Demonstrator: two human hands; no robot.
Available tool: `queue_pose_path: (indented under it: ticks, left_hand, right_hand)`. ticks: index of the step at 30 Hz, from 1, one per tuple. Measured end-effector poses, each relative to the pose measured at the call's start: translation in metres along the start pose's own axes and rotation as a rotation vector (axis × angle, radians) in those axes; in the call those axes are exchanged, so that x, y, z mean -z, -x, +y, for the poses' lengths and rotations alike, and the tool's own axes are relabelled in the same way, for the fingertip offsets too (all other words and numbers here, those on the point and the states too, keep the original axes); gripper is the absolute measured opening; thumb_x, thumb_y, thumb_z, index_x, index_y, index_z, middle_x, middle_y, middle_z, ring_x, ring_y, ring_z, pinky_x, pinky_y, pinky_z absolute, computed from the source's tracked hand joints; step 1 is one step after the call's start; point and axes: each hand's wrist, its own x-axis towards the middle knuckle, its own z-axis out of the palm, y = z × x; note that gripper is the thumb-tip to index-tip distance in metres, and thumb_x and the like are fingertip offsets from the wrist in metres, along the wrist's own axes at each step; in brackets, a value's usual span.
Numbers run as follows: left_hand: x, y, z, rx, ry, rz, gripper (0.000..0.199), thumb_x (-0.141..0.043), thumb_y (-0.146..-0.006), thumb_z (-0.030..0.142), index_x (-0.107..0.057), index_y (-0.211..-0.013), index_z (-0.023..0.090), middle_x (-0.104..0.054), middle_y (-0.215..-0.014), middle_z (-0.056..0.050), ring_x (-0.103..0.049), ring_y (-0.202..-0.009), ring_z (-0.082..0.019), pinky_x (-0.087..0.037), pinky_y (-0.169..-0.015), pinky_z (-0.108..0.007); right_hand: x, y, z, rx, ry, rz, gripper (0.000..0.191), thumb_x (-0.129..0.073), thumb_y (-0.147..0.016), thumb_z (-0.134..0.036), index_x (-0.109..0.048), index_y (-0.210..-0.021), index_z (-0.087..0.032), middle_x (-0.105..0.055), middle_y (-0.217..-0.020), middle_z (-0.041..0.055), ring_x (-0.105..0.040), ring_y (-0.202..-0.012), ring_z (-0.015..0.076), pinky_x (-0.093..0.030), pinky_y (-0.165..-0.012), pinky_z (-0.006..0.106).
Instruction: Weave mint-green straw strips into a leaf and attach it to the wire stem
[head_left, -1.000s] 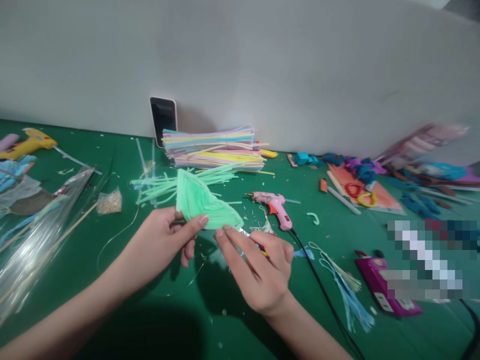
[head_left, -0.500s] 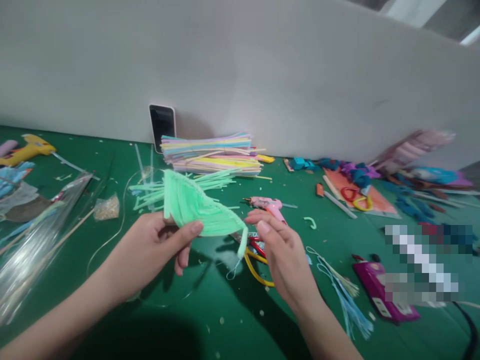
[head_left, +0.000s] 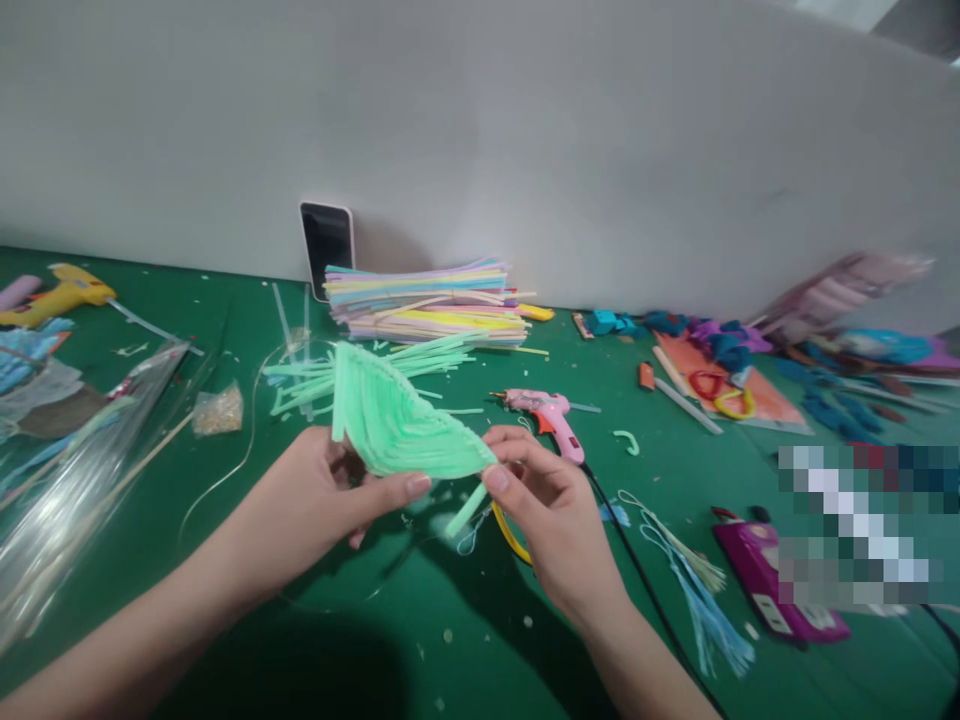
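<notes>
Near the left hand [head_left: 311,495], a bag [head_left: 201,401] holds tan bits [head_left: 220,412].

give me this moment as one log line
left hand: holds green pipe-cleaner piece | right hand: pinches its right corner | pink glue gun: on green table | phone: upright behind pipe-cleaner bundle

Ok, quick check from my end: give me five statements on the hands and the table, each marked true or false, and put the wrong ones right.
1. The left hand holds the green piece. True.
2. The right hand is apart from the green piece. False: it pinches the piece's right-hand end.
3. The pink glue gun lies on the table. True.
4. The phone lies flat. False: it stands upright near the wall.
5. Loose green stems lie beyond the green piece. True.
</notes>
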Motion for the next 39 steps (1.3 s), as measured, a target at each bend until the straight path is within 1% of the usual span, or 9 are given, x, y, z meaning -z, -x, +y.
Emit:
queue_pose_path:
  ticks: [9,12,16,21,25,30,34,36,39]
  left_hand:
    - [-0.0015,-0.0012,0.0003,-0.025,0.010,0.027,0.017,-0.075,-0.073,0.033,-0.069,-0.083,0.020,-0.063,-0.060,0.003,-0.053,-0.050,-0.013,-0.040,-0.042,-0.020]
    - [-0.0016,-0.0024,-0.0014,-0.044,0.001,0.008,0.025,-0.073,-0.075,0.037,-0.073,-0.093,0.021,-0.072,-0.075,-0.001,-0.066,-0.070,-0.021,-0.052,-0.057,-0.025]
    - [-0.0024,-0.0030,-0.0033,-0.032,-0.048,0.013,0.032,-0.070,-0.077,0.046,-0.074,-0.096,0.020,-0.075,-0.081,-0.004,-0.070,-0.089,-0.028,-0.057,-0.074,-0.034]
    - [-0.0050,-0.0010,-0.0015,0.001,0.040,-0.008,0.043,-0.072,-0.076,0.045,-0.071,-0.111,0.020,-0.078,-0.095,-0.006,-0.068,-0.104,-0.031,-0.057,-0.084,-0.038]
    - [-0.0057,-0.0001,-0.0009,0.011,0.163,-0.033,0.045,-0.076,-0.074,0.038,-0.068,-0.116,0.024,-0.075,-0.113,-0.004,-0.065,-0.114,-0.027,-0.054,-0.093,-0.032]
    - [-0.0053,-0.0012,0.0009,0.032,0.184,-0.050,0.040,-0.077,-0.074,0.031,-0.069,-0.112,0.025,-0.077,-0.105,-0.001,-0.068,-0.104,-0.024,-0.056,-0.083,-0.028]
    - [-0.0066,-0.0007,0.0049,0.035,0.115,-0.021,0.020,-0.075,-0.073,0.037,-0.070,-0.083,0.021,-0.068,-0.060,0.003,-0.067,-0.069,-0.020,-0.052,-0.058,-0.024]
    - [-0.0071,-0.0003,0.0051,0.044,0.048,-0.002,0.029,-0.071,-0.076,0.043,-0.061,-0.061,0.020,-0.053,-0.046,0.005,-0.054,-0.050,-0.015,-0.042,-0.046,-0.022]
    - [-0.0063,-0.0002,0.0027,0.078,-0.008,-0.009,0.049,-0.061,-0.080,0.053,-0.047,-0.047,0.020,-0.045,-0.044,0.003,-0.040,-0.044,-0.011,-0.033,-0.043,-0.023]
  right_hand:
    - [-0.0025,0.0011,0.0031,-0.033,0.039,-0.026,0.017,-0.076,-0.075,-0.040,-0.073,-0.078,-0.024,-0.064,-0.102,0.0053,-0.062,-0.095,0.0204,-0.050,-0.077,0.034]
    - [-0.0035,0.0015,0.0022,-0.051,0.060,-0.033,0.019,-0.076,-0.075,-0.041,-0.072,-0.077,-0.023,-0.065,-0.102,0.0056,-0.062,-0.095,0.0207,-0.049,-0.077,0.034]
    - [-0.0048,0.0014,0.0026,-0.054,0.071,-0.044,0.017,-0.076,-0.075,-0.039,-0.072,-0.077,-0.023,-0.066,-0.100,0.0048,-0.063,-0.093,0.0202,-0.048,-0.076,0.034]
    - [-0.0065,0.0016,0.0040,-0.037,0.137,-0.007,0.016,-0.075,-0.077,-0.038,-0.072,-0.075,-0.022,-0.065,-0.098,0.0047,-0.062,-0.089,0.0189,-0.046,-0.071,0.032]
    - [-0.0067,0.0016,0.0043,-0.008,0.176,-0.001,0.016,-0.074,-0.077,-0.037,-0.071,-0.075,-0.022,-0.066,-0.096,0.0049,-0.062,-0.089,0.0194,-0.045,-0.071,0.033]
    - [-0.0049,0.0006,0.0036,-0.056,0.135,-0.057,0.015,-0.077,-0.073,-0.035,-0.069,-0.077,-0.022,-0.064,-0.100,0.0043,-0.061,-0.092,0.0198,-0.044,-0.075,0.033]
    - [-0.0066,0.0004,0.0015,-0.123,0.100,-0.099,0.019,-0.076,-0.074,-0.038,-0.067,-0.071,-0.021,-0.062,-0.100,0.0055,-0.059,-0.097,0.0224,-0.043,-0.081,0.037]
    - [-0.0076,0.0010,0.0004,-0.129,0.086,-0.095,0.019,-0.075,-0.074,-0.037,-0.066,-0.069,-0.021,-0.061,-0.099,0.0054,-0.058,-0.097,0.0226,-0.043,-0.084,0.038]
    - [-0.0060,0.0028,-0.0009,-0.108,0.088,-0.116,0.018,-0.077,-0.073,-0.038,-0.068,-0.078,-0.023,-0.060,-0.102,0.0053,-0.057,-0.100,0.0236,-0.042,-0.086,0.038]
